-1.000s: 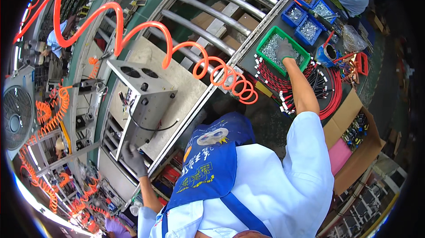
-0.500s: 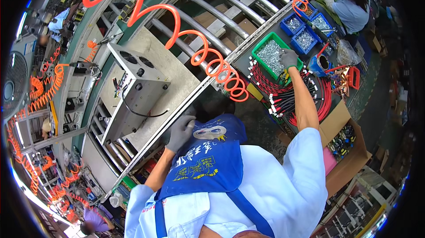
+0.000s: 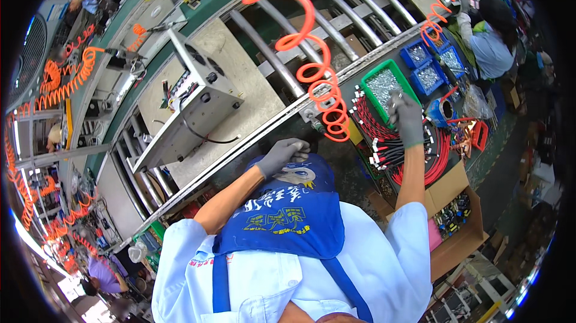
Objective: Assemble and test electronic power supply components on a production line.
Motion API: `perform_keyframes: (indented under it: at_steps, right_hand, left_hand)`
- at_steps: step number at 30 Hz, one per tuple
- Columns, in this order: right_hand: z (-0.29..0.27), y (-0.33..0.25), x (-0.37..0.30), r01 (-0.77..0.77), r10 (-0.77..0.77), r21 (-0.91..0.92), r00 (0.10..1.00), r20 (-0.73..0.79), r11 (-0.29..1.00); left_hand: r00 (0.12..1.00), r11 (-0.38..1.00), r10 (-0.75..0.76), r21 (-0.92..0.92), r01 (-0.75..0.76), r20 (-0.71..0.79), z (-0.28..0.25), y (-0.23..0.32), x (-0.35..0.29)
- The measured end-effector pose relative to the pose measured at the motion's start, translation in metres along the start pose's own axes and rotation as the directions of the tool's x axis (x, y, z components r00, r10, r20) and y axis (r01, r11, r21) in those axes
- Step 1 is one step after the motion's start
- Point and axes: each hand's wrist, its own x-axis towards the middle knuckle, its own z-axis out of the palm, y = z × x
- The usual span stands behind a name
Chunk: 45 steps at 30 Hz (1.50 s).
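Both my hands wear grey gloves. My right hand (image 3: 409, 120) is at the near edge of a green bin (image 3: 405, 80) full of small silver screws (image 3: 383, 86); its fingers are curled, with silvery screws at the tips. In front of my blue apron (image 3: 282, 218), my left hand (image 3: 284, 156) has its fingers bent together. Whatever might lie inside them is hidden. Beyond it, on a board over the roller conveyor, stands an open metal housing (image 3: 201, 113) with fans, wires and a black cable.
An orange coiled air hose (image 3: 327, 74) hangs over the conveyor rollers (image 3: 327, 26). Blue bins (image 3: 427, 77) of hardware, red and black cable bundles (image 3: 441, 155) and a blue pot (image 3: 441, 111) crowd the right bench. A carton (image 3: 462, 227) of parts stands nearer. A co-worker (image 3: 492, 47) works at far right.
My right hand has drawn back from inside the green bin toward its near edge. My left hand has moved right and up across the apron. The whole view has shifted slightly.
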Motion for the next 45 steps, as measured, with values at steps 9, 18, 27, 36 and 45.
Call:
perform_keyframes:
  at_steps: [9,18,27,36,45]
  right_hand:
    - [0.242,0.109,-0.079,0.586,-0.131,-0.565,0.753,0.645,0.581]
    - [0.351,0.193,-0.058,0.619,-0.003,-0.58,0.685,0.728,0.53]
    - [0.208,0.211,0.054,0.18,0.229,-0.973,0.963,0.144,-0.144]
    - [0.183,0.274,0.083,-0.347,0.526,-0.882,0.839,-0.14,0.32]
    - [0.176,0.265,0.025,-0.392,0.625,-0.82,0.779,-0.054,0.418]
  left_hand:
    - [0.99,0.654,0.114,-0.757,-0.008,0.088,-0.058,-0.02,0.023]
    - [0.832,0.82,0.134,-0.411,-0.398,-0.538,-0.231,-0.113,-0.002]
    - [0.556,0.429,0.739,0.902,0.048,-0.381,-0.298,-0.103,-0.007]
    - [0.563,0.486,0.711,0.873,0.038,-0.421,-0.319,-0.114,-0.029]
    - [0.463,0.517,0.75,0.855,0.034,-0.472,-0.339,-0.124,-0.028]
